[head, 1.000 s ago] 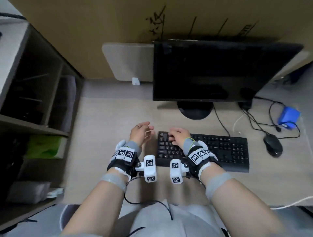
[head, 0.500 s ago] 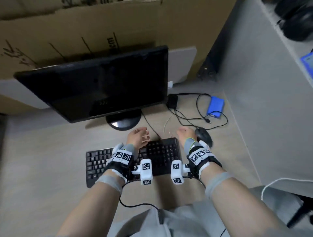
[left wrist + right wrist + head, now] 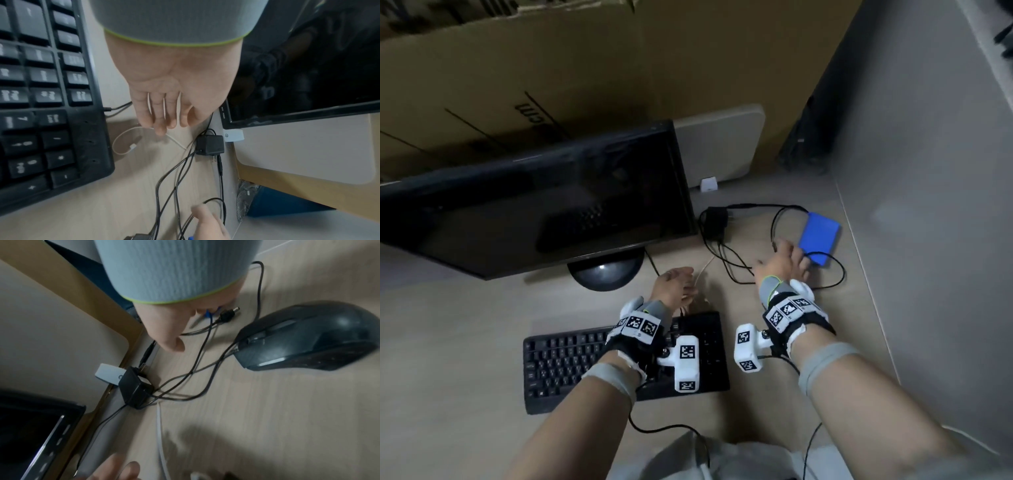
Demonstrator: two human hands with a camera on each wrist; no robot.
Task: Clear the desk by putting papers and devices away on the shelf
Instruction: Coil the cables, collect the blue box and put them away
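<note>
The blue device (image 3: 819, 238) lies near the desk's (image 3: 465, 325) right edge, toward the back corner, with black cables (image 3: 736, 263) looped round it and running to a black adapter (image 3: 714, 222). The right hand (image 3: 784, 263) reaches over it, fingers spread and just at its near end; whether they grip it I cannot tell. Lifting it now could drag the tangled cables and tug the adapter or the mouse (image 3: 304, 335) along. The left hand (image 3: 674, 286) hovers relaxed and empty beyond the keyboard's (image 3: 565, 359) back edge, fingertips just above a white cable (image 3: 123, 141).
</note>
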